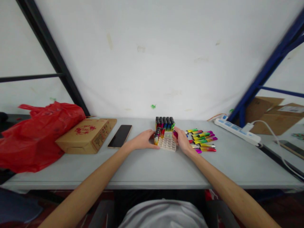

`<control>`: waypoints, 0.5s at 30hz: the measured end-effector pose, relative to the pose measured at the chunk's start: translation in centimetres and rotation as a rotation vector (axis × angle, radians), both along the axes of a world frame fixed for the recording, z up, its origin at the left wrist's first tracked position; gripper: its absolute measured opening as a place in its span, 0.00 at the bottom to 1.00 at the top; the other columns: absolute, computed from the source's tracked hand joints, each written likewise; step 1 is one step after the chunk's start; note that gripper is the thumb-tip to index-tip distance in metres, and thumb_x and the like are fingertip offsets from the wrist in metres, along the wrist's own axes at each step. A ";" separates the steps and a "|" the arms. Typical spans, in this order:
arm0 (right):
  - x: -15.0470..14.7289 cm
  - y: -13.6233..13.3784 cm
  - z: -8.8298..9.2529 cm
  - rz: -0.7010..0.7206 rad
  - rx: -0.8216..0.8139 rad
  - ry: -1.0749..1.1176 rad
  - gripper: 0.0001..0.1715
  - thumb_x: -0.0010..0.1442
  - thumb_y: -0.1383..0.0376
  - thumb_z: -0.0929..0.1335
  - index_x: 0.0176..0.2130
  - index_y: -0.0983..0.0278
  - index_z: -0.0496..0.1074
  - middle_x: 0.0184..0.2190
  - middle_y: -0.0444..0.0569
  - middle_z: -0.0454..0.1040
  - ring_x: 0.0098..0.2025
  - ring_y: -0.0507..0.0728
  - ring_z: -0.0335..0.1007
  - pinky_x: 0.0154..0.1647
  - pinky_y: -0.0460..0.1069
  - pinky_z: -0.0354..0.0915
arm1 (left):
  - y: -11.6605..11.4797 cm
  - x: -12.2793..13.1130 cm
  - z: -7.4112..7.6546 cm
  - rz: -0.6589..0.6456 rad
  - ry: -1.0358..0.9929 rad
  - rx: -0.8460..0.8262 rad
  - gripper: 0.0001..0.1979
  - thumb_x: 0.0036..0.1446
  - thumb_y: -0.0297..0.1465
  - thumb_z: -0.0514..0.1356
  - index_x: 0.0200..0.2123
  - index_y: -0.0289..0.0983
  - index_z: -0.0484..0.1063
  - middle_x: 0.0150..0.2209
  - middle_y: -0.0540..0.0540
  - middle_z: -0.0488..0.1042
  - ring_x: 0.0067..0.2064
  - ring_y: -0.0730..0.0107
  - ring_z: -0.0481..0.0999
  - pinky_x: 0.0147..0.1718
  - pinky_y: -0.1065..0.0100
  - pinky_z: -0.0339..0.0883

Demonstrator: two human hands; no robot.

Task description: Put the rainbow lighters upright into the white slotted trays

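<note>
A white plastic tray [168, 144] with rows of round holes lies on the table in front of me. Several shiny lighters [157, 136] stand upright along its left side. My left hand [145, 140] is curved around that left edge, its thumb at the tray's front corner and its fingers behind the lighters. Between the fingers of my right hand [182, 141] is a purple lighter [175, 133], just at the tray's right side. Behind the tray stands a block of upright lighters [165, 123] with black tops. Loose lighters [203, 139] in many colours lie right of my right hand.
To the left are a dark phone [120, 136], a cardboard box [83, 134] and a red plastic bag [45, 133]. A white power strip [237, 130] with a plugged-in cable runs along the right. Beyond it are an open carton [273, 115] and another phone [291, 147].
</note>
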State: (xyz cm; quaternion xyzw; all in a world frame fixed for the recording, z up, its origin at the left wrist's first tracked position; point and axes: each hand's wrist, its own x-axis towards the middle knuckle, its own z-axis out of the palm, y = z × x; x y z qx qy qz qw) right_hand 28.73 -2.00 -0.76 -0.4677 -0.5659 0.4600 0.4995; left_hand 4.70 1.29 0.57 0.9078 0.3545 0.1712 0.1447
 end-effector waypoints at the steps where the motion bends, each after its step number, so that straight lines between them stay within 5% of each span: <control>1: 0.0 0.0 0.0 -0.008 -0.009 0.006 0.36 0.63 0.39 0.58 0.16 0.58 0.53 0.11 0.39 0.49 0.14 0.48 0.42 0.15 0.47 0.41 | 0.0 0.0 0.0 -0.001 0.003 0.001 0.36 0.48 0.58 0.67 0.48 0.35 0.73 0.44 0.40 0.76 0.45 0.51 0.76 0.47 0.59 0.68; 7: 0.0 0.2 -0.3 -0.043 -0.046 -0.012 0.31 0.65 0.47 0.58 0.17 0.58 0.53 0.11 0.39 0.49 0.14 0.49 0.42 0.15 0.47 0.42 | -0.1 0.1 0.2 0.006 0.029 0.003 0.36 0.48 0.58 0.66 0.47 0.33 0.72 0.45 0.39 0.76 0.45 0.50 0.76 0.47 0.59 0.69; 15: -0.2 0.3 -0.2 0.007 -0.047 0.056 0.36 0.62 0.33 0.59 0.27 0.61 0.66 0.15 0.37 0.52 0.16 0.49 0.44 0.17 0.47 0.43 | 0.0 0.0 0.0 0.005 -0.001 -0.015 0.35 0.47 0.58 0.67 0.47 0.35 0.73 0.45 0.39 0.76 0.45 0.50 0.76 0.47 0.58 0.69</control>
